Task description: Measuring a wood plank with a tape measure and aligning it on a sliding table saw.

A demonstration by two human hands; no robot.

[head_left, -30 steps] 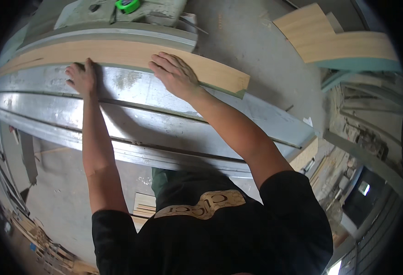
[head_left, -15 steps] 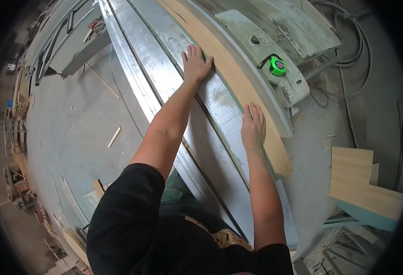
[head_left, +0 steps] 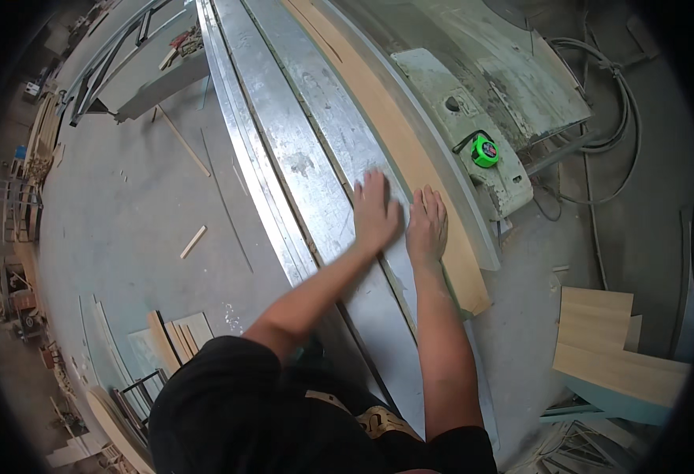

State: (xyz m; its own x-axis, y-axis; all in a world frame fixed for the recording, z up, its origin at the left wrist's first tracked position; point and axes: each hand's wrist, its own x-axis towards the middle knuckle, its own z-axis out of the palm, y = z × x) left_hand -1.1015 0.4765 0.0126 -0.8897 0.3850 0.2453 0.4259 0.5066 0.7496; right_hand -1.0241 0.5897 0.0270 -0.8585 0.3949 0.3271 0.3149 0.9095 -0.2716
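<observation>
A long light-brown wooden board (head_left: 390, 118) lies lengthwise on a metal machine table (head_left: 295, 158), alongside a straight grey fence (head_left: 461, 193). My left hand (head_left: 377, 215) is over the metal surface beside the board's left edge, fingers stretched forward and slightly blurred. On the near part of the board rests my right hand (head_left: 427, 229), laid flat with its fingers extended. The two hands are close together, and neither is wrapped around anything. A green tape measure (head_left: 484, 150) sits on the pale machine part right of the fence.
Thick cables (head_left: 623, 134) loop at the far right. Cut wooden panels (head_left: 596, 316) lie at the right on a green-blue support. Loose strips, including a short wood piece (head_left: 193, 242), lie on the floor at left. Stacked timber (head_left: 40, 138) lines the far left.
My left hand has come back toward me along the table and now lies near my right hand. The right hand stays on the board. The whole view has shifted slightly.
</observation>
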